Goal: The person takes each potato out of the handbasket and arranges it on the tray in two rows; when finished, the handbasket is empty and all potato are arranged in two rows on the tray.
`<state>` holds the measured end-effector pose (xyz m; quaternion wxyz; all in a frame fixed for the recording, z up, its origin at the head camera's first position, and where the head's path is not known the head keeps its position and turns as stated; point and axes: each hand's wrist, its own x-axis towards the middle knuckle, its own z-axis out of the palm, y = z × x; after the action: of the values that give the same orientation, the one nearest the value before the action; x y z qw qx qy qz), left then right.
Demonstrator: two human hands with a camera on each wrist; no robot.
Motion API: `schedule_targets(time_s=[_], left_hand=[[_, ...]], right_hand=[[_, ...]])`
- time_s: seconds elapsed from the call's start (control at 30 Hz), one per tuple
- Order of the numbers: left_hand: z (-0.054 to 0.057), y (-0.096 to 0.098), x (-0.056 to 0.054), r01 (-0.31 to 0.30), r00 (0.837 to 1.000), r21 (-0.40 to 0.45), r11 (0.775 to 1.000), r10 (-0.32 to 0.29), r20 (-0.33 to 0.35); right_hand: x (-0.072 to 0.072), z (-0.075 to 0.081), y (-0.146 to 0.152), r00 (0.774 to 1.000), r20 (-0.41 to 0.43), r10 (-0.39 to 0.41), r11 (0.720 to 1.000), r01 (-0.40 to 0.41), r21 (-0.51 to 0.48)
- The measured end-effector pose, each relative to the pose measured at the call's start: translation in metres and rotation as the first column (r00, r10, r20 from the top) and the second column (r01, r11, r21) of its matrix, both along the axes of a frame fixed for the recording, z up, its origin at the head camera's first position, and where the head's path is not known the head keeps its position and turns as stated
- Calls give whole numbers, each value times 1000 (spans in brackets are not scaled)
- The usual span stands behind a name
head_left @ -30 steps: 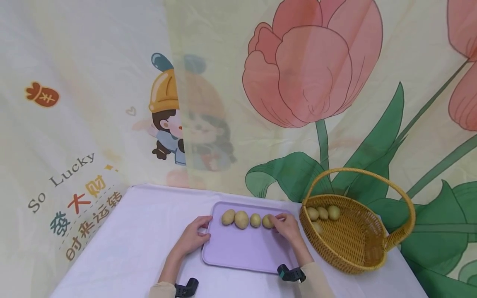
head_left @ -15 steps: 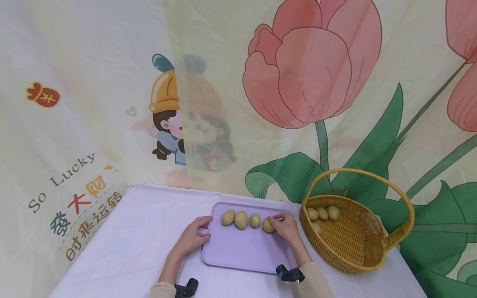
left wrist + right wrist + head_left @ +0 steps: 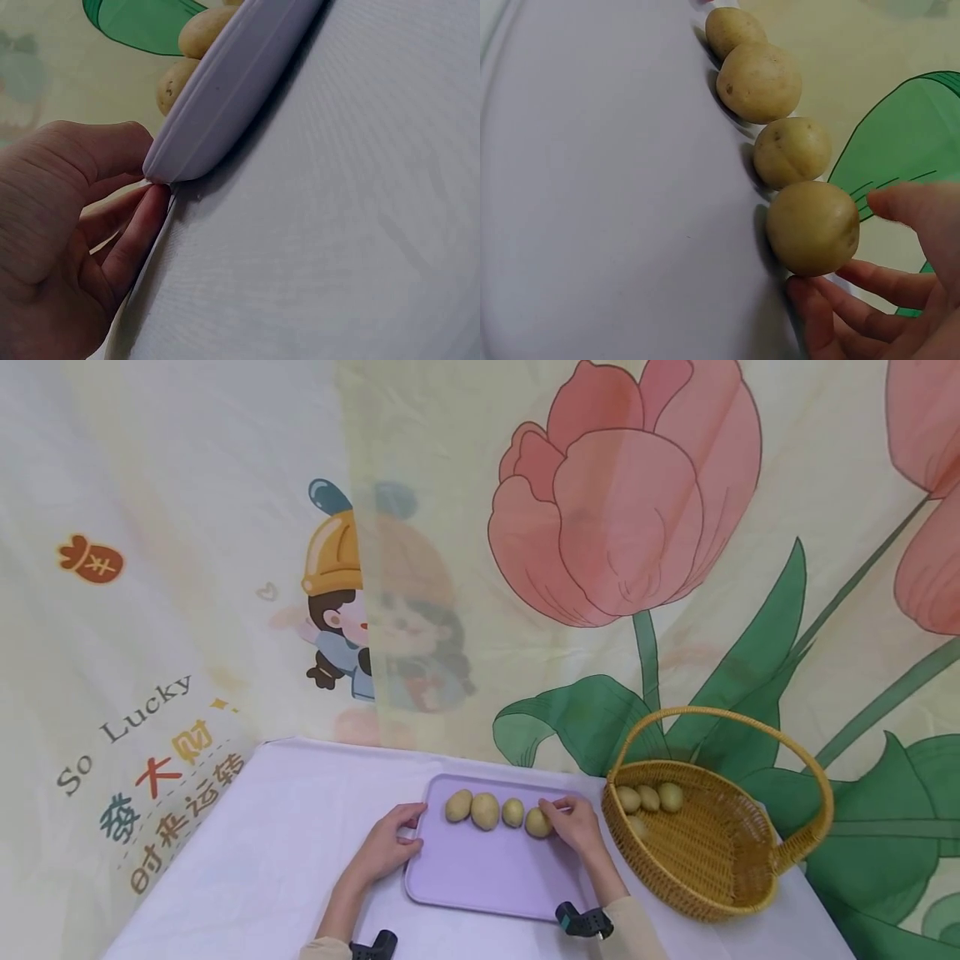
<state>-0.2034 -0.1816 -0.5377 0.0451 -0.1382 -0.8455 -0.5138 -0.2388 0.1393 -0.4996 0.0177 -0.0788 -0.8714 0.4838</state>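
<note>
A lilac tray (image 3: pixel 487 872) lies on the white table with several potatoes in a row along its far side. My left hand (image 3: pixel 386 843) rests at the tray's left edge, thumb and fingertips touching the rim (image 3: pixel 202 127) some way apart. At the right end of the row, my right hand (image 3: pixel 577 825) is at the last potato (image 3: pixel 814 229). In the right wrist view its fingertips touch the potato from beneath and beside, while the thumb (image 3: pixel 885 201) stands slightly off it. The neighbouring potato (image 3: pixel 791 152) sits close by.
Right of the tray stands a wicker basket (image 3: pixel 697 902) with a tall arched handle (image 3: pixel 750 722). Several potatoes (image 3: pixel 648 798) lie at its left end. Behind the table hangs a printed curtain (image 3: pixel 420 435) with tulips and a cartoon figure.
The rightmost potato has shifted slightly toward me, and my right fingertips have moved over its far side. My left hand stays at the tray edge. The head view has tilted up a little.
</note>
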Motion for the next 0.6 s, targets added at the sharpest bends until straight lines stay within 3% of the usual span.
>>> schedule_targets(time_s=[0.27, 0.6], left_hand=[[1, -1, 1, -5, 1000, -9, 1000, 5, -9], [0, -2, 1, -5, 1000, -5, 1000, 5, 6]], right_hand=[[3, 1, 2, 998, 29, 57, 997, -55, -45], [1, -2, -2, 1000, -6, -18, 999, 18, -29]])
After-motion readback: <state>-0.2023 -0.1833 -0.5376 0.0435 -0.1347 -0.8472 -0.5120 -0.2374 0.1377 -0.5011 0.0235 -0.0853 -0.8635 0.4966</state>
